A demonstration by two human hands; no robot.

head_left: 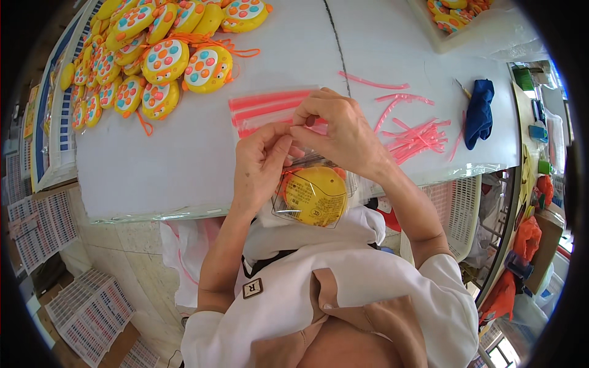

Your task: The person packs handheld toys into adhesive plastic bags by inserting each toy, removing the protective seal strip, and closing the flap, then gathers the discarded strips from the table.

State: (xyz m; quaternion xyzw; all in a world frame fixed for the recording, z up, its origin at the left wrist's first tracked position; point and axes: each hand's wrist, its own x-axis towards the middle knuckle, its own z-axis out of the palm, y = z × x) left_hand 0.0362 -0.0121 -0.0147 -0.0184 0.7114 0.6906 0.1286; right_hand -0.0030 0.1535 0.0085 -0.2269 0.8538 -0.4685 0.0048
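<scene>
A clear plastic bag [339, 219] with a yellow rounded toy [320, 190] inside hangs at the table's near edge, dark print on the side facing up. My left hand [262, 161] is closed, thumb and fingers pinched at the gathered top of the bag. Just above and to the right, my right hand [339, 126] is also closed, its fingertips meeting those of the left. What the right fingertips pinch is too small and covered to make out. Under and beyond both hands lie pink-striped clear plastic sheets [270, 110], partly hidden by them.
Yellow toys with coloured dots [164, 61] and orange cords are heaped at the far left. Pink strips [420, 138] lie to the right, near a dark blue cloth [480, 113]. An open plastic-lined box [437, 40] holds more toys at the far right. A pale basket [451, 211] stands below the table.
</scene>
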